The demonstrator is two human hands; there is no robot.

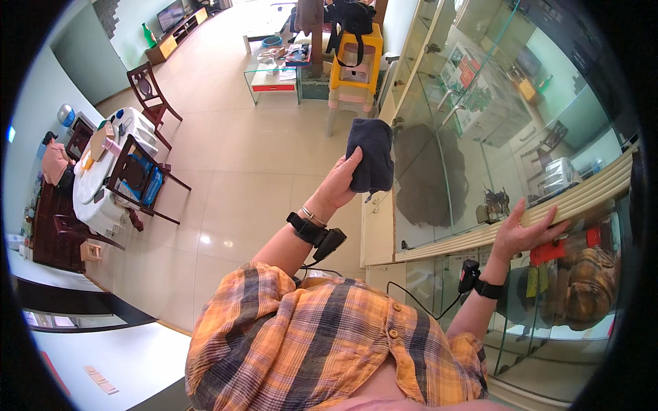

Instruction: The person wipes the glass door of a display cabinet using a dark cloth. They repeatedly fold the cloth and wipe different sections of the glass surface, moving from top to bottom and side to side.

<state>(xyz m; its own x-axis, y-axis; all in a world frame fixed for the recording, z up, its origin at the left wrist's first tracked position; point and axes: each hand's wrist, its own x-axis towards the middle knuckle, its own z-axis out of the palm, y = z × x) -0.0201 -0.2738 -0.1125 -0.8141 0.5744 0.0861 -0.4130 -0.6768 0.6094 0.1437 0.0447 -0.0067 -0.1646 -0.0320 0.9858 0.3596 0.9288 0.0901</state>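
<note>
My left hand (345, 177) grips a folded dark grey cloth (371, 154), thumb across its near face, held close to the glass door (429, 108) of a tall display cabinet. My right hand (522, 234) is spread, fingers apart, against the ribbed cream trim (581, 192) along the cabinet; it holds nothing. A large dark patch (432, 177) shows on or behind the glass; whether it is a reflection cannot be told. Behind the glass are a white printed box (483, 92) and a cluster of small dark items (496, 200). Red and yellow tags (547, 251) show below the trim.
A yellow stool (336, 77) bearing a black bag (354, 20) stands ahead, beside a glass table (272, 69) with papers. At left, a person (56, 162) sits by a white-covered table (90, 192) with wooden chairs (149, 97). Cables run from both wrist straps.
</note>
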